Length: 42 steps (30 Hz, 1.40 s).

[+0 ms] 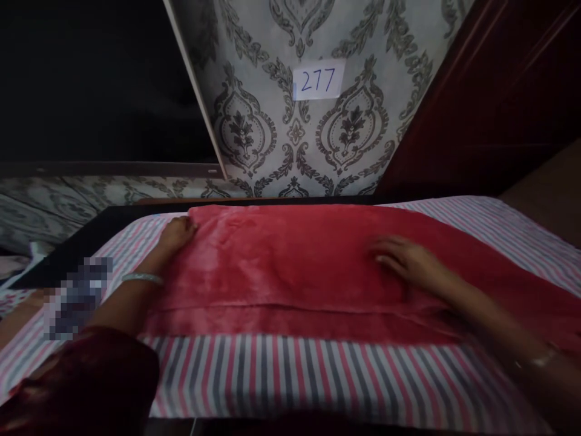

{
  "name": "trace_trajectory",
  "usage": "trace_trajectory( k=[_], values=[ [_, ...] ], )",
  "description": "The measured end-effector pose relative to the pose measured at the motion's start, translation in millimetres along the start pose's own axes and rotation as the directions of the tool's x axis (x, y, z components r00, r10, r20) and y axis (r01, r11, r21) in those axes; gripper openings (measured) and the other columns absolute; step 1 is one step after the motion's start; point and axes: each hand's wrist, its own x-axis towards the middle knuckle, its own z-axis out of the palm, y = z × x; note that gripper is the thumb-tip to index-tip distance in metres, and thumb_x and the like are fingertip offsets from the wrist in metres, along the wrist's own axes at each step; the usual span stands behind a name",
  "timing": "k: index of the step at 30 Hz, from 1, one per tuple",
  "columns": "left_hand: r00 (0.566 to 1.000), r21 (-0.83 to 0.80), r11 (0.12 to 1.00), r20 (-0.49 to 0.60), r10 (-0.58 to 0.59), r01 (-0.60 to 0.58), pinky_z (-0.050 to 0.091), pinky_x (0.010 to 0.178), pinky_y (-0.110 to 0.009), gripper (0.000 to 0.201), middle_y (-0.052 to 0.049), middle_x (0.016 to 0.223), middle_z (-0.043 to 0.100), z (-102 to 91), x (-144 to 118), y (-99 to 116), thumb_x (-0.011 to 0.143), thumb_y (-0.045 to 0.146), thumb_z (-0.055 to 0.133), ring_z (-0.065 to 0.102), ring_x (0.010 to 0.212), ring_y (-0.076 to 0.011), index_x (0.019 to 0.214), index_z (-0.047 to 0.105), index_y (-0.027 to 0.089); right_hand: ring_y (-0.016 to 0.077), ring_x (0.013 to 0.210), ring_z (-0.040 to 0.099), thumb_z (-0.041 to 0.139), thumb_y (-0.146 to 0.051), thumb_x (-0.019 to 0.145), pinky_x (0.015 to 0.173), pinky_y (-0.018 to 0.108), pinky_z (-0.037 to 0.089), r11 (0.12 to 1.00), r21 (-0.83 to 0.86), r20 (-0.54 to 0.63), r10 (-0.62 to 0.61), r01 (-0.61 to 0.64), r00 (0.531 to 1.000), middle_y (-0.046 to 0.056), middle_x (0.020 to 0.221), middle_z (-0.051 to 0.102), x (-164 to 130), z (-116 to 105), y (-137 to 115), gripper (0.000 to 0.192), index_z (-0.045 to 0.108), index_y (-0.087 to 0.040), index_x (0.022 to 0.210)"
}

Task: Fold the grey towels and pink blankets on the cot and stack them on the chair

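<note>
A red plush blanket (290, 260) lies folded on a striped sheet, with one folded edge running along its near side. My left hand (178, 233) is at the blanket's far left corner, its fingers curled and closed on the edge. Over the right part of the blanket is my right hand (403, 260), its fingers stretched out and somewhat blurred by motion. Whether the right palm presses on the plush cannot be made out. To the right, the blanket trails off beyond my right forearm.
The striped sheet (281, 378) covers the table under the blanket. A dark screen (100, 85) stands at the back left. A paper marked 277 (319, 80) hangs on the patterned wall. Dark red furniture (481, 109) rises at the right. A pixelated patch (77, 300) lies left of my forearm.
</note>
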Motion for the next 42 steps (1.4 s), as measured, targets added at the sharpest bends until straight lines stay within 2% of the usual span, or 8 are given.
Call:
trace_trajectory(
  k=[3, 6, 10, 15, 19, 24, 32, 42],
  values=[
    [0.979, -0.154, 0.967, 0.045, -0.199, 0.203, 0.051, 0.092, -0.038, 0.037, -0.018, 0.106, 0.074, -12.6, -37.9, -19.9, 0.082, 0.031, 0.064, 0.068, 0.108, -0.0339, 0.112, 0.067, 0.011, 0.0287, 0.120, 0.063, 0.040, -0.045, 0.101, 0.101, 0.046, 0.053, 0.997, 0.031, 0.068, -0.071, 0.069, 0.995, 0.009, 0.131, 0.067, -37.1, 18.7, -41.2, 0.040, 0.068, -0.026, 0.123],
    [0.936, -0.368, 0.862, 0.094, -0.338, 0.348, 0.052, 0.091, -0.035, 0.034, -0.014, 0.102, 0.075, -24.8, -81.1, -36.8, 0.077, 0.032, 0.067, 0.069, 0.107, -0.0310, 0.106, 0.070, 0.014, 0.0301, 0.115, 0.066, 0.043, -0.048, 0.098, 0.095, 0.047, 0.057, 0.995, -0.009, 0.043, -0.100, 0.101, 0.994, 0.010, 0.129, 0.068, -61.7, 47.3, -49.9, 0.042, 0.068, -0.027, 0.126],
    [0.919, -0.504, 0.775, 0.116, -0.376, 0.381, 0.053, 0.072, -0.029, 0.027, -0.006, 0.083, 0.073, -30.3, -132.7, -57.2, 0.073, 0.038, 0.072, 0.070, 0.086, -0.0237, 0.090, 0.068, 0.019, 0.0302, 0.106, 0.069, 0.045, -0.043, 0.096, 0.088, 0.045, 0.060, 0.985, -0.106, -0.094, -0.150, 0.140, 0.984, 0.012, 0.123, 0.070, -65.6, 82.8, -37.0, 0.042, 0.067, -0.025, 0.127],
    [0.915, -0.664, 0.647, 0.152, -0.374, 0.375, 0.047, 0.058, -0.026, 0.034, 0.002, 0.065, 0.063, -26.9, -172.5, -60.1, 0.063, 0.044, 0.080, 0.064, 0.068, -0.0192, 0.079, 0.060, 0.021, 0.0290, 0.095, 0.071, 0.038, -0.033, 0.097, 0.078, 0.043, 0.061, 0.969, -0.215, -0.201, -0.162, 0.118, 0.966, 0.013, 0.112, 0.072, -58.9, 96.3, -40.8, 0.042, 0.071, -0.023, 0.122],
    [0.913, -0.748, 0.539, 0.230, -0.336, 0.387, 0.052, 0.061, -0.028, 0.032, -0.002, 0.066, 0.066, -30.5, -178.5, -51.5, 0.062, 0.042, 0.082, 0.067, 0.069, -0.0206, 0.073, 0.060, 0.020, 0.0275, 0.094, 0.071, 0.035, -0.030, 0.098, 0.077, 0.041, 0.060, 0.977, -0.193, -0.258, -0.138, 0.089, 0.956, 0.011, 0.107, 0.073, -56.1, 89.6, -47.6, 0.040, 0.070, -0.023, 0.115],
    [0.889, -0.779, 0.468, 0.243, -0.388, 0.417, 0.055, 0.063, -0.030, 0.028, -0.002, 0.067, 0.067, -46.3, -172.9, -57.2, 0.064, 0.034, 0.081, 0.068, 0.070, -0.0207, 0.080, 0.061, 0.020, 0.0300, 0.095, 0.070, 0.035, -0.034, 0.099, 0.084, 0.046, 0.059, 0.993, -0.097, -0.432, -0.108, 0.073, 0.895, 0.014, 0.103, 0.073, -64.4, 65.7, -51.0, 0.036, 0.067, -0.021, 0.106],
    [0.857, -0.722, 0.483, 0.317, -0.406, 0.495, 0.050, 0.060, -0.026, 0.023, 0.000, 0.064, 0.065, -46.7, -187.7, -67.7, 0.065, 0.028, 0.078, 0.065, 0.064, -0.0173, 0.075, 0.059, 0.021, 0.0278, 0.093, 0.070, 0.037, -0.032, 0.099, 0.080, 0.043, 0.059, 0.977, -0.159, -0.257, -0.179, 0.141, 0.950, 0.011, 0.102, 0.074, -90.1, 81.6, -57.8, 0.038, 0.073, -0.022, 0.107],
    [0.854, -0.684, 0.519, 0.340, -0.394, 0.513, 0.045, 0.048, -0.024, 0.021, 0.003, 0.056, 0.059, -43.4, -189.0, -72.1, 0.064, 0.029, 0.076, 0.056, 0.049, -0.0137, 0.069, 0.058, 0.022, 0.0278, 0.094, 0.071, 0.036, -0.035, 0.099, 0.085, 0.044, 0.059, 0.998, -0.057, -0.334, -0.026, 0.008, 0.942, 0.010, 0.101, 0.075, -94.9, 81.5, -53.0, 0.038, 0.071, -0.023, 0.107]
  ],
)
